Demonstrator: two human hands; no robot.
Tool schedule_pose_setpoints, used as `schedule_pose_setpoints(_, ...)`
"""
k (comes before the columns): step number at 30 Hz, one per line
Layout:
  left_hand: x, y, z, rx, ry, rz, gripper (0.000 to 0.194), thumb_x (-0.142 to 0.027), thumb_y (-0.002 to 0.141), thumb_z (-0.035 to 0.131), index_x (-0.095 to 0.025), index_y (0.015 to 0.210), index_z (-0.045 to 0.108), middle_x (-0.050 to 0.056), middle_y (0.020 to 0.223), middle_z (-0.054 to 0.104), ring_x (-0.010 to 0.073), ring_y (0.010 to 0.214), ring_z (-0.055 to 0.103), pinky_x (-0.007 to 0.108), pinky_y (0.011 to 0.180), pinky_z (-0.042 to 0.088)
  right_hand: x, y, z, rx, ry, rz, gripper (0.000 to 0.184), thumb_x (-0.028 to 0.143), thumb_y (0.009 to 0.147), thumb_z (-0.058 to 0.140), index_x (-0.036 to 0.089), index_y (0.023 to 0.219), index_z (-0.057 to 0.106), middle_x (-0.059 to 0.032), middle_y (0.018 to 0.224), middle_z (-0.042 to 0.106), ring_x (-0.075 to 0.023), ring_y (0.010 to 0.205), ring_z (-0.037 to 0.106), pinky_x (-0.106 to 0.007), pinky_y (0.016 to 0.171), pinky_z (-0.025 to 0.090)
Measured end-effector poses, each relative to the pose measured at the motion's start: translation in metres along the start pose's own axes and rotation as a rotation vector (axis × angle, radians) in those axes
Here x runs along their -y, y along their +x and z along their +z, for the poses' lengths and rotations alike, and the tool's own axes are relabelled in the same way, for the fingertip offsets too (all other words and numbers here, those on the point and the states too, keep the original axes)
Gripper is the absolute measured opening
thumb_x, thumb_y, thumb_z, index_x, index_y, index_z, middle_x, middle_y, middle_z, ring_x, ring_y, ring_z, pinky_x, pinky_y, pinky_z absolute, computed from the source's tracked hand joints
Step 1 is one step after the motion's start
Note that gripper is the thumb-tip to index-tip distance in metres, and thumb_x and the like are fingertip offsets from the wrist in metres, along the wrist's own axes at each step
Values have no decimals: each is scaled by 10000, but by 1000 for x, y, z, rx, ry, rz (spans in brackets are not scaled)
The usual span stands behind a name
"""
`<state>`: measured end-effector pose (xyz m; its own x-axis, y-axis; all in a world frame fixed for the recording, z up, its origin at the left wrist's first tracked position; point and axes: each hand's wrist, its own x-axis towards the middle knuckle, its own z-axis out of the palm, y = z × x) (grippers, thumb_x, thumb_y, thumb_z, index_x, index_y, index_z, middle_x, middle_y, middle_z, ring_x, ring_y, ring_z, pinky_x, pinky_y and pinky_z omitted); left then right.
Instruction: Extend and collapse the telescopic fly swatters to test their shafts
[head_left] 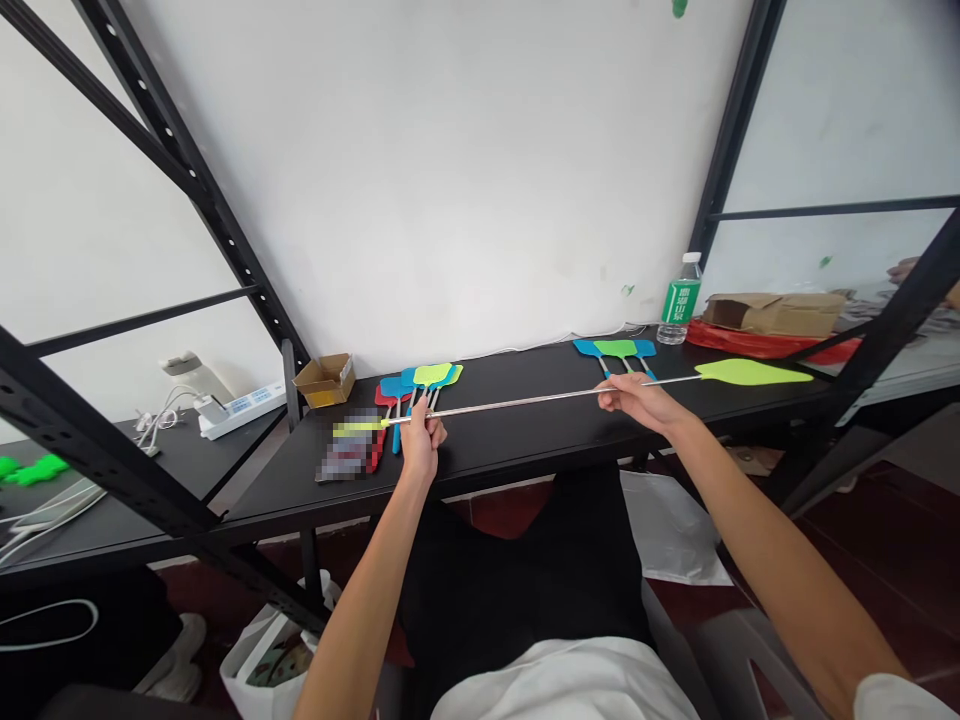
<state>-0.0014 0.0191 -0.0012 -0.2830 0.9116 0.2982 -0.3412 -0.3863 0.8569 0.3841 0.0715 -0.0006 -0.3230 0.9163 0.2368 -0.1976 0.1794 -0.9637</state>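
Stretching across the black table, a long fly swatter with a thin metal rod and a yellow-green head hangs just above the surface, its head at the right and its yellow grip at the left. The left hand is closed around the rod near the grip end; the right hand pinches the rod farther right, short of the head. Behind the left hand lies a bunch of coloured swatters, and three more swatters lie at the far edge. A small cardboard box sits far left, a green-labelled water bottle far right.
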Motion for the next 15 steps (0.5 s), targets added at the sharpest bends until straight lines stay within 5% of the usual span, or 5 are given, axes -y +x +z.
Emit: schedule_pose_setpoints(15,-1,0,-2,-70,-15,23,419,-368,871,574,-213,543,364,-69,453,316,63,376,305,235,426,303,41,0,-33,-730,531,-193,224,328,770,799,235,906,647,-1,876,717,-97,626,595,-179,467,448)
